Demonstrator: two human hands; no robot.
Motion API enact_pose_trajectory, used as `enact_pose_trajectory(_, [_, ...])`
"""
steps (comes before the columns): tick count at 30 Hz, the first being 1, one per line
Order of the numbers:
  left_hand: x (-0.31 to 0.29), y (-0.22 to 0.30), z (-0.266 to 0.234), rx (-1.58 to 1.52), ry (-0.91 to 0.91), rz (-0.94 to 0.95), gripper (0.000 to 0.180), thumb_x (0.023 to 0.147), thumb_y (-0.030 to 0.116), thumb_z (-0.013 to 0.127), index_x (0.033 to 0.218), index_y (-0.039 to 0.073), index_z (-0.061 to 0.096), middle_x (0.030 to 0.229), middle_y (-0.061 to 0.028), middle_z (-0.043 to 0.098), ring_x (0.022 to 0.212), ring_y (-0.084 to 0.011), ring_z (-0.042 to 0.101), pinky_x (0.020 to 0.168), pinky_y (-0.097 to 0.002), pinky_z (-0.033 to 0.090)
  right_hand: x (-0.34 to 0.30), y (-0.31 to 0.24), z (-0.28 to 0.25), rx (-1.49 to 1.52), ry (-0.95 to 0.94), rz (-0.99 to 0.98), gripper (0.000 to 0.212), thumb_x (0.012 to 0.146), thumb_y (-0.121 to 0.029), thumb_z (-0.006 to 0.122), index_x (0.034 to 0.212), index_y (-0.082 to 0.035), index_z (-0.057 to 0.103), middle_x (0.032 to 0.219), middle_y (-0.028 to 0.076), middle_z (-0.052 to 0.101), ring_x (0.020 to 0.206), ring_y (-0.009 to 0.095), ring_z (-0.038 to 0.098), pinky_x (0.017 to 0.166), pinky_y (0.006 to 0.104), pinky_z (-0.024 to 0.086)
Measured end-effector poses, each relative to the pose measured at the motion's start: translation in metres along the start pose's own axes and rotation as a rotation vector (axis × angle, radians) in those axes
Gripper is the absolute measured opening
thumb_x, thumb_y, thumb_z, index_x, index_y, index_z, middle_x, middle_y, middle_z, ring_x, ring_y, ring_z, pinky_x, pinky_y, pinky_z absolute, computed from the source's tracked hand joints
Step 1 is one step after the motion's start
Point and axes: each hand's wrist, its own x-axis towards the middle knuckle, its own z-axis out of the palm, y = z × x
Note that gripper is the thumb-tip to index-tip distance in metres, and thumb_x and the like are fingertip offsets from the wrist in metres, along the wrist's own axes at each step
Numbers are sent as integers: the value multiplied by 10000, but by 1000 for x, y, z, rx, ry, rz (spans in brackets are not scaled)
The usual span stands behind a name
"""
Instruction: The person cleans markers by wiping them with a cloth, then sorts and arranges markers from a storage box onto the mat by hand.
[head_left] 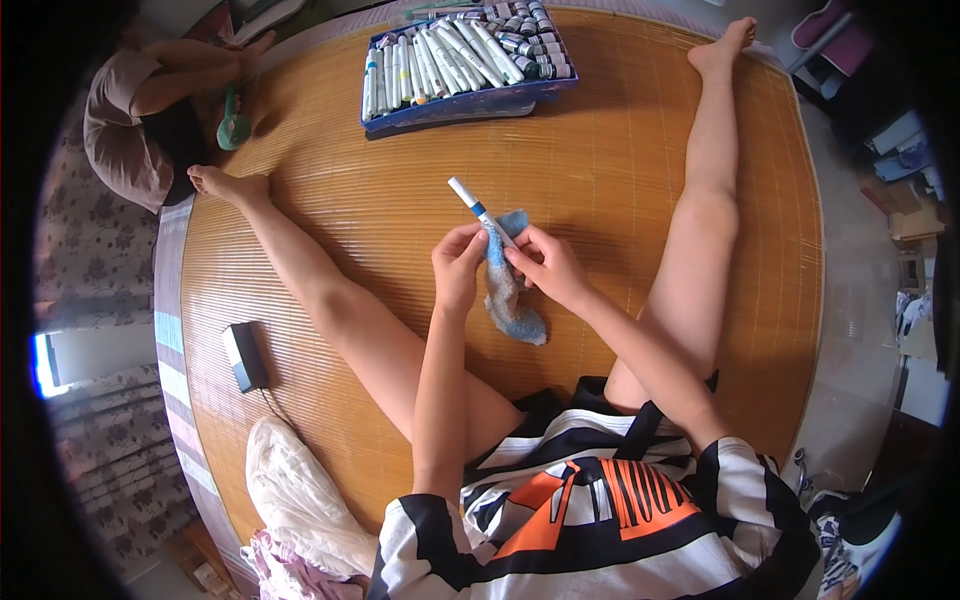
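Observation:
In front of me, my left hand (460,262) and my right hand (548,264) meet over the mat, fingers closed. Between them a white marker (477,209) with a blue band slants up to the left. A blue and greyish-brown cloth (516,318) is bunched against the marker's lower part and hangs below my hands. My left fingers pinch the cloth against the marker's side. My right thumb and fingers grip the marker near its lower end, with some cloth beside them. The marker's lower tip is hidden by my right fingers.
A blue bin (470,112) of white markers and small dark-capped bottles stands at the far side of the bamboo mat (590,160). To the left lie a black-and-white box (244,357) with a cord and a pale cloth (300,490). Another person (125,125) sits far left beside a green handheld object (233,128).

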Motion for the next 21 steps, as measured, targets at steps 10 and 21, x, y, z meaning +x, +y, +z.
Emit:
enact_pose_trajectory(10, [3, -2, -3, 52, -15, -37, 109, 661, 16, 530, 759, -13, 493, 715, -65, 528, 642, -98, 487, 597, -197, 389, -3, -7, 1, -359, 115, -123, 137, 625, -113, 549, 677, -42, 444, 513, 75, 481, 445, 187, 472, 403, 264, 342])
enact_pose_trajectory(21, [1, 2, 2, -48, -7, -6, 189, 630, -14, 549, 806, -7, 480, 674, -26, 499, 650, -90, 471, 624, -197, 379, -3, -12, -2, -974, 235, -679, 177, 596, -75, 522, 768, -47, 492, 646, 46, 461, 534, 186, 471, 449, 265, 373])
